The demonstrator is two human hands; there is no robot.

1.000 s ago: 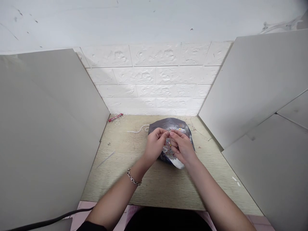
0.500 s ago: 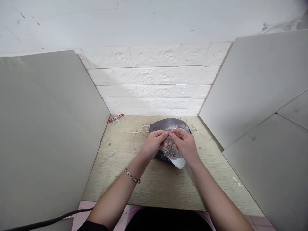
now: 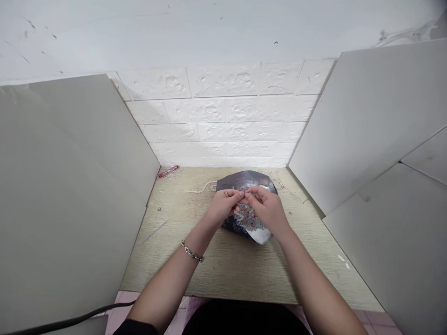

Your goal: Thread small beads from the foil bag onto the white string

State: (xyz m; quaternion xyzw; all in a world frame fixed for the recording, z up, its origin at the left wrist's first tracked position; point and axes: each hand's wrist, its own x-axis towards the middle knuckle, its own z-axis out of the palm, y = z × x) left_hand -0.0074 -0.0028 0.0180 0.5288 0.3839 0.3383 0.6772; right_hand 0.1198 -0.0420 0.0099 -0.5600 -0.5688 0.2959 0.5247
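Both hands meet above an opened dark bag full of small multicoloured beads. My left hand is closed, thumb and forefinger pinched together. Tip to tip with it, my right hand makes the same pinch. Whatever lies between the fingertips is too small to make out. A strand of white beads runs out on the table to the left of the bag, one end hidden behind the bag and my left hand.
A red wrapper-like strip lies at the back left of the wooden table. Nearer is a thin pale stick. White scraps lie at the right edge. Grey panels flank the table, with a white brick-pattern wall behind.
The pinched fingertips stay together over the bag with only slight shifts. My right hand has turned slightly, and the view has moved a little.
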